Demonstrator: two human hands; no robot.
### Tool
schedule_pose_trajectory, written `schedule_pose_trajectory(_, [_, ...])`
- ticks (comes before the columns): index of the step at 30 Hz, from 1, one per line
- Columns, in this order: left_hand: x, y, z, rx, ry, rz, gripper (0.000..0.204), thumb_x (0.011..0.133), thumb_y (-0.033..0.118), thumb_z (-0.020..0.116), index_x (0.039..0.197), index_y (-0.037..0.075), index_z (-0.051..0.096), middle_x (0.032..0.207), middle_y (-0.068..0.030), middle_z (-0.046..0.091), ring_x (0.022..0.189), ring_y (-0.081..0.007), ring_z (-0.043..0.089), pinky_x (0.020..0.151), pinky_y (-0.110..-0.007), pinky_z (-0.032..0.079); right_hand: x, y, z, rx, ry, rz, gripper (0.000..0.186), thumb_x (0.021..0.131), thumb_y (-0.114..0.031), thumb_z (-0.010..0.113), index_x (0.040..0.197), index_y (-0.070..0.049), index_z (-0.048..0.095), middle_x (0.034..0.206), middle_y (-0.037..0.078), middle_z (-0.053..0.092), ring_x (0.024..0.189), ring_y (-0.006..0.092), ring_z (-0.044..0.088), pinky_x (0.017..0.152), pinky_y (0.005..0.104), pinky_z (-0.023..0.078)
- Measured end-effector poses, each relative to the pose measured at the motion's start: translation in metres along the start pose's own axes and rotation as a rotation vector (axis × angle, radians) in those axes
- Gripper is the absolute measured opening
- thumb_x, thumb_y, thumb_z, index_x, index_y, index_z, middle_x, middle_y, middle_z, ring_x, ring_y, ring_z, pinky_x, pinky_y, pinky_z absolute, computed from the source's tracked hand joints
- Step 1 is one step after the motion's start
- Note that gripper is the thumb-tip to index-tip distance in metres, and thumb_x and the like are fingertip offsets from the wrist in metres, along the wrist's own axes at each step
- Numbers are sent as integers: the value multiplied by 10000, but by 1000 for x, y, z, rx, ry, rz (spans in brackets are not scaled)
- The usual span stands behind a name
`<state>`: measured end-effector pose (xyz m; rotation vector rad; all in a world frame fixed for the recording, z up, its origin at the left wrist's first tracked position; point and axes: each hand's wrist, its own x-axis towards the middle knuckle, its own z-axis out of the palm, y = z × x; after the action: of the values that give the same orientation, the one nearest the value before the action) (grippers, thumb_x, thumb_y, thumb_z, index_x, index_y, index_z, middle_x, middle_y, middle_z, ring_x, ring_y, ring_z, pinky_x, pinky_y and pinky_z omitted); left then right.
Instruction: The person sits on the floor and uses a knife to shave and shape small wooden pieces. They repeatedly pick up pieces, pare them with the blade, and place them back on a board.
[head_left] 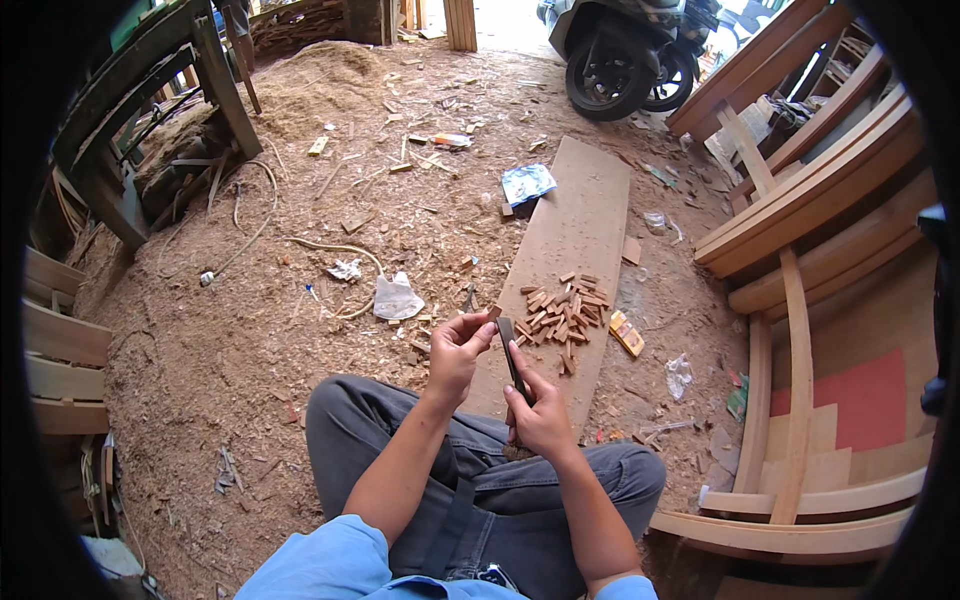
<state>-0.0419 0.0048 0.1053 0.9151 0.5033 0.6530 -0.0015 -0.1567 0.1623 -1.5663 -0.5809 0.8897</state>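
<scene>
Pinched between the thumb and fingers of my left hand is a small brown wood piece. My right hand is closed around a long, dark, flat-bladed tool; whether it is a file or a chisel I cannot tell. The tool points up and away from me, its upper end close beside the wood piece. Just beyond my hands, a heap of small wood pieces lies on a long flat board. Both hands are above my crossed legs.
Sawdust and wood scraps cover the floor. A yellow packet lies right of the board, and a blue-white packet touches its far left edge. Wooden frames lean at the right. A motorbike stands far back; a wooden bench stands far left.
</scene>
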Motion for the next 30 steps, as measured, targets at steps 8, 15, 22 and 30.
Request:
schedule_pose_trajectory(8, [-8, -13, 12, 196, -85, -42, 165, 886, 49, 727, 1041, -5, 708, 913, -50, 731, 802, -78, 654, 713, -230, 519, 25, -5, -5, 154, 277, -19, 592, 1000, -62, 504, 1551, -169, 315, 589, -8, 511, 434, 83, 483, 398, 260, 467])
schedule_pose_trajectory(15, [-4, -16, 11, 19, -7, -27, 188, 905, 74, 711, 1079, 10, 678, 916, -51, 716, 786, -89, 655, 692, -219, 519, 15, 0, -39, 151, 327, 72, 622, 978, -21, 487, 1553, -176, 309, 588, 21, 501, 424, 111, 494, 384, 269, 478])
schedule_pose_trajectory(22, [0, -3, -3, -102, 89, -104, 192, 923, 76, 688, 1105, 32, 646, 940, -55, 707, 837, -109, 664, 730, -229, 529, 5, 2, -8, 62, 40, 25, 613, 968, -51, 534, 1533, -226, 373, 581, -11, 519, 430, 75, 490, 400, 264, 456])
schedule_pose_trajectory(30, [2, -10, 0, -47, 57, -77, 182, 919, 83, 695, 1085, 8, 680, 946, -38, 711, 812, -80, 654, 706, -211, 510, 2, 1, -4, 12, 10, 50, 608, 950, -43, 536, 1519, -212, 405, 564, -7, 530, 420, 78, 509, 409, 272, 459])
